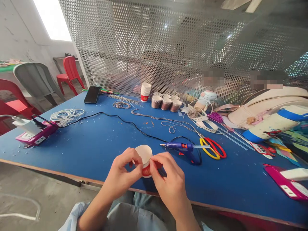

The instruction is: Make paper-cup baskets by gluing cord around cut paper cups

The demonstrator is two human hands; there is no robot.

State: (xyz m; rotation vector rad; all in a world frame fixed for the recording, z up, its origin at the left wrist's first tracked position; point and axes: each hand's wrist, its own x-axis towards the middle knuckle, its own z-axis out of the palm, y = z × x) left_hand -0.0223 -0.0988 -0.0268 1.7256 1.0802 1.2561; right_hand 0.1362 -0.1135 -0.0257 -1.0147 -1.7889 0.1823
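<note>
A red-and-white paper cup (pixel 146 170) stands near the table's front edge, its white inside facing up toward me. My left hand (pixel 127 168) pinches at the left of its rim, thumb and index finger close together. On the right side, my right hand (pixel 166 170) pinches at the rim too, its thumb and fingertips meeting there. Whether a thin strand lies between the fingers is too small to tell. Just beyond my right hand lies a blue hot glue gun (pixel 179 146) with a clear glue stick in its back. Scissors (pixel 211 148) with yellow and red handles rest beside it.
Behind are a stack of paper cups (pixel 145 92), several cord-wrapped cups (pixel 166 103) and a phone (pixel 92 95). Pink power strips (pixel 38 133) sit at both sides. A black cable (pixel 122 120) crosses the table. A bottle (pixel 271 125) and bag (pixel 269 102) stand right, before a perforated metal screen (pixel 134 41).
</note>
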